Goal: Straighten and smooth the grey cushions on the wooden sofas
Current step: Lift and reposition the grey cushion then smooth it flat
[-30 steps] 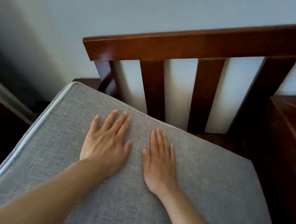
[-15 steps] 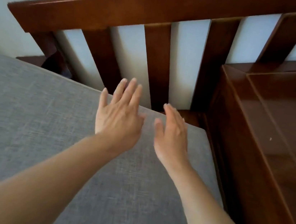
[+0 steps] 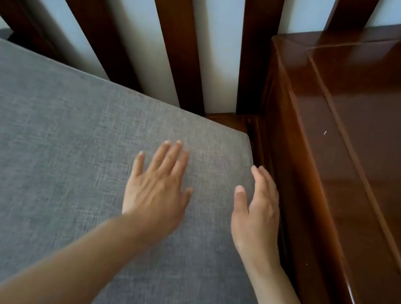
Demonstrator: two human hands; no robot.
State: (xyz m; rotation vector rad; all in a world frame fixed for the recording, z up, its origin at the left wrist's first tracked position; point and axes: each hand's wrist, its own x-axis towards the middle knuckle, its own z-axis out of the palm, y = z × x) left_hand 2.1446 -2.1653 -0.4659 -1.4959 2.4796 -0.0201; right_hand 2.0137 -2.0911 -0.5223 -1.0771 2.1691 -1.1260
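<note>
A grey woven seat cushion [image 3: 40, 156] fills the left and lower part of the view, lying on a dark wooden sofa with a slatted backrest [image 3: 167, 45]. My left hand [image 3: 156, 189] lies flat on the cushion near its far right corner, fingers straight and spread. My right hand [image 3: 258, 208] is at the cushion's right edge, turned on its side with fingers straight, close against the gap beside the wooden armrest [image 3: 346, 158]. Neither hand holds anything.
The broad glossy armrest runs along the right side, standing higher than the cushion. A pale wall shows between the backrest slats. A narrow strip of wooden seat frame [image 3: 226, 119] is bare behind the cushion's far right corner.
Both hands have come down from the air onto the cushion near its right edge. The view has shifted right and closer, bringing the armrest further in.
</note>
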